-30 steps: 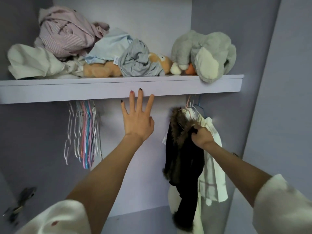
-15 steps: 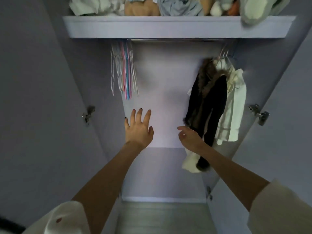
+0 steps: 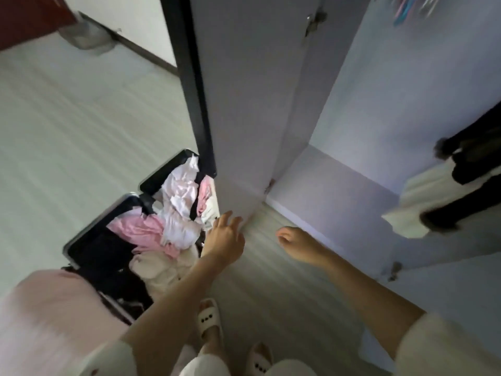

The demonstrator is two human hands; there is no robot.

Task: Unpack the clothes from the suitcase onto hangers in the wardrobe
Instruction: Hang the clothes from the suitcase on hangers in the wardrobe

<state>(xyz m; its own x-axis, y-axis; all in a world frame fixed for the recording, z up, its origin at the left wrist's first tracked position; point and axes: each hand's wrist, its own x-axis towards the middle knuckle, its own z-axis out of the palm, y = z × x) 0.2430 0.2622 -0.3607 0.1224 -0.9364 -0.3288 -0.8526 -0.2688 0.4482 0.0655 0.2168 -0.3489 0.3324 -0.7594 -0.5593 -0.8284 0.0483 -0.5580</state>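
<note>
You wear short cream sleeves: the left sleeve (image 3: 108,359) carries a small dark red mark, the right sleeve (image 3: 447,348) is plain. Your trousers (image 3: 206,367) are pale, and your cream slippers (image 3: 208,321) show three black dots each.

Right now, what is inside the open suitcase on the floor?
The suitcase holds rumpled pink, white and cream clothes. Anything underneath them is covered.

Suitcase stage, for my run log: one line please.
suitcase: open, clothes inside | left hand: open, reaching | right hand: empty
</note>
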